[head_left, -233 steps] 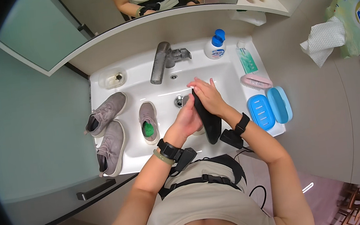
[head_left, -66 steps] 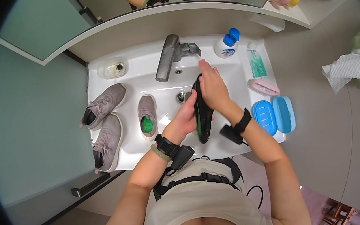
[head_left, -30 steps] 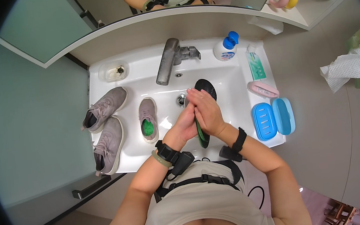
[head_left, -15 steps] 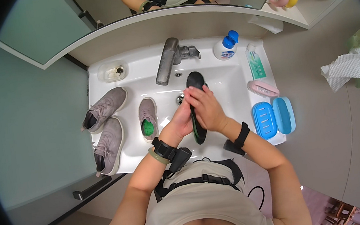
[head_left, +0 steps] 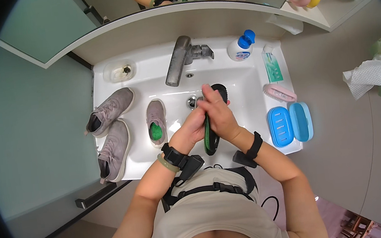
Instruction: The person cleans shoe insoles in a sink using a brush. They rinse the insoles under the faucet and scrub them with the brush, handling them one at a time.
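Note:
Over the sink, a long black-and-green insole (head_left: 212, 144) is clasped between my two hands, tilted with its far end to the right. My left hand (head_left: 192, 126) holds it from the left and beneath, and a fingertip shows past its right edge. Across its upper side lies my right hand (head_left: 219, 119), fingers long and pressed against it. Both palms hide the insole's middle. To the left, a small pinkish-grey shoe (head_left: 155, 111) with a green inside rests in the basin. Two larger grey shoes (head_left: 117, 148) sit on the sink's left rim.
The grey faucet (head_left: 178, 64) reaches over the white sink (head_left: 242, 82) near the drain. A blue-capped bottle (head_left: 241, 49), a green-and-white tube (head_left: 272, 66), a pink brush (head_left: 279, 93) and an open blue soap box (head_left: 280, 126) line the right rim. A clear dish (head_left: 112, 73) stands at back left.
The insole has turned, its far end swinging right and a little nearer. My right hand's fingers have shifted and now point farther up, while my left hand keeps its place.

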Motion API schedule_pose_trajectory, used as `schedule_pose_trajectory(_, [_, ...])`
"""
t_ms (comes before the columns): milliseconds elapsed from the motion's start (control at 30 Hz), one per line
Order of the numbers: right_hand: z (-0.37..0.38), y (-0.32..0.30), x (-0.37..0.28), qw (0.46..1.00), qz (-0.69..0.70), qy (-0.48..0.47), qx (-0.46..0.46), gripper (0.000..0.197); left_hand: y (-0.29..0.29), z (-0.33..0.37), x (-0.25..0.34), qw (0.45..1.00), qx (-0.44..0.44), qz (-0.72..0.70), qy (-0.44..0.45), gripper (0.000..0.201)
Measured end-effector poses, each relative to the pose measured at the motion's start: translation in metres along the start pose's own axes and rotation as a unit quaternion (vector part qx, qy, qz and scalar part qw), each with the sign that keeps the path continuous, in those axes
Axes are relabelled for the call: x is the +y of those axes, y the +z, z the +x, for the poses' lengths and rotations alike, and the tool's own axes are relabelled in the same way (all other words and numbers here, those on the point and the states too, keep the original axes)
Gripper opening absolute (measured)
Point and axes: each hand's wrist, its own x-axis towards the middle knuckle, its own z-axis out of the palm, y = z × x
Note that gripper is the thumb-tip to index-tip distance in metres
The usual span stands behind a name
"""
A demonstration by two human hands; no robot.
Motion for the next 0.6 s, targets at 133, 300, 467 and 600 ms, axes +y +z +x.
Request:
schedule_pose_trajectory(133, [0.02,-0.007,0.002,0.975,-0.218,0.019,-0.036,0.026,-0.004,-0.007,0.007,0.994,0.069,0.082,0.005,0.038])
schedule_pose_trajectory(300, [0.027,-0.015,0.053,0.929,0.03,0.358,0.085,0.02,0.003,-0.013,0.014,0.986,0.025,0.156,-0.047,0.045])
schedule_pose_trajectory(467, [0.025,-0.033,0.042,0.938,0.01,0.246,0.246,0.019,0.001,-0.018,0.02,0.997,-0.004,0.0,-0.074,0.046])
schedule_pose_trajectory(600, [0.015,-0.004,-0.019,0.994,-0.045,-0.034,-0.092,0.028,-0.004,-0.011,0.0,0.992,0.004,-0.129,-0.014,0.051])
